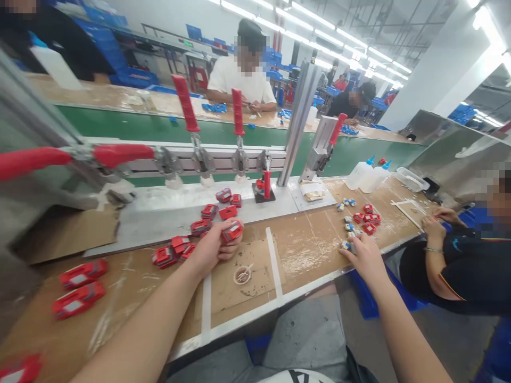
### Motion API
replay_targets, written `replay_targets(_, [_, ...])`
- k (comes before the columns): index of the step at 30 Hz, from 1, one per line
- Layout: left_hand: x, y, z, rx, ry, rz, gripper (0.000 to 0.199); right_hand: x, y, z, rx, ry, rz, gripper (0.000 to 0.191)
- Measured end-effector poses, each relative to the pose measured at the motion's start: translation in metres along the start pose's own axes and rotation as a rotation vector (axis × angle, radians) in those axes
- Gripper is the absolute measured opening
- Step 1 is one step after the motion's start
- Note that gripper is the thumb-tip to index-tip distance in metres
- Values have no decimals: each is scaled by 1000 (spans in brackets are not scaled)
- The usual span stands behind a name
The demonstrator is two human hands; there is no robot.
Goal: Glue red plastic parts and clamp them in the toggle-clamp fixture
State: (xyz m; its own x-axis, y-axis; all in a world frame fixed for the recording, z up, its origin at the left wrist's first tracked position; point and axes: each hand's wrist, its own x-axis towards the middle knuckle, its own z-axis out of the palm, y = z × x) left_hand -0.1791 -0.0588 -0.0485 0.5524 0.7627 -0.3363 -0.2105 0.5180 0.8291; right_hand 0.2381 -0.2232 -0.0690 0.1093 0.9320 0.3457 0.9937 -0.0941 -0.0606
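My left hand (pixel 213 246) is closed round a red toy car body (pixel 232 231) with a pale patch on its side. Just behind it, several more red car bodies (pixel 179 244) lie in a loose cluster. Off to the right, my right hand (pixel 366 258) pinches a small white-and-blue part (pixel 347 246) at the table surface. A short row of similar small parts (pixel 348 219) runs back from those fingers, beside a group of small red pieces (pixel 369 218). Between my hands, a small round dish (pixel 242 274) holds brownish stuff and a thin stick.
Toggle clamps with red handles (pixel 238 111) stand on a metal rail behind the cluster. White squeeze bottles (pixel 359 175) with blue tips are at the back right. More red car bodies (pixel 80 290) lie at left. A co-worker (pixel 443 260) sits close on the right; others work across the green partition.
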Motion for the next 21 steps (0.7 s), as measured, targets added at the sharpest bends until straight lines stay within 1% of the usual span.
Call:
replay_targets(2, [-3,1,4,-35,-34,20,27,9,-17,4,208,35,-16,39])
replay_targets(3, [-4,1,5,-37,-49,30,29,17,-30,6,340,31,-20,39])
replay_targets(4, [-5,0,7,-31,-56,43,30,26,-47,7,480,5,-29,38])
replay_targets(6, [-5,-1,8,0,-53,89,33,50,-88,8,747,-82,-85,38])
replay_targets(7, [-5,-2,7,20,-48,117,35,63,-112,7,853,-119,-138,37])
replay_targets(8, [-5,-4,6,42,-41,146,37,78,-135,7,934,-129,-207,37])
replay_targets(10, [-5,-6,4,85,-17,197,43,108,-178,7,1026,-108,-359,36])
replay_targets(12, [-6,-8,1,121,31,232,52,133,-210,12,1059,-82,-513,35])
replay_targets(13, [-6,-9,0,134,55,245,56,142,-221,16,1064,-74,-581,35])
replay_targets(15, [-7,-9,-3,150,76,273,65,152,-233,28,1072,-55,-663,37])
replay_targets(16, [-7,-9,-4,154,72,289,67,153,-235,35,1080,-44,-666,38])
replay_targets(18, [-8,-8,-5,160,49,314,70,150,-233,49,1116,-20,-619,41])
replay_targets(21, [-10,-6,-3,177,37,348,72,144,-223,62,1198,-38,-540,40])
